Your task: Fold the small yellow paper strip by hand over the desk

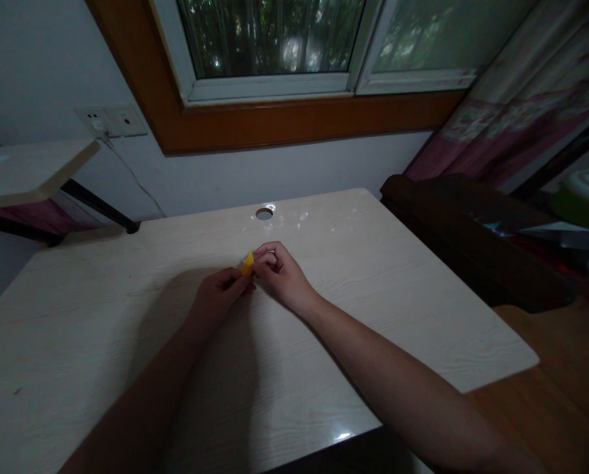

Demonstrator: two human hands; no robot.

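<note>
A small yellow-orange piece (pixel 248 264), perhaps folded paper, is pinched between both of my hands just above the pale wooden desk (pixel 101 329). My left hand (pixel 220 293) closes its fingertips on the piece's lower left side. My right hand (pixel 279 273) is curled, with fingers pressed on its right edge. Most of the piece is hidden by my fingers.
A round cable hole (pixel 263 213) sits near the desk's far edge. A small shelf (pixel 28 172) juts out at left, below a wall socket (pixel 111 122). Dark furniture (pixel 472 230) with clutter stands to the right, under a window (pixel 284 46).
</note>
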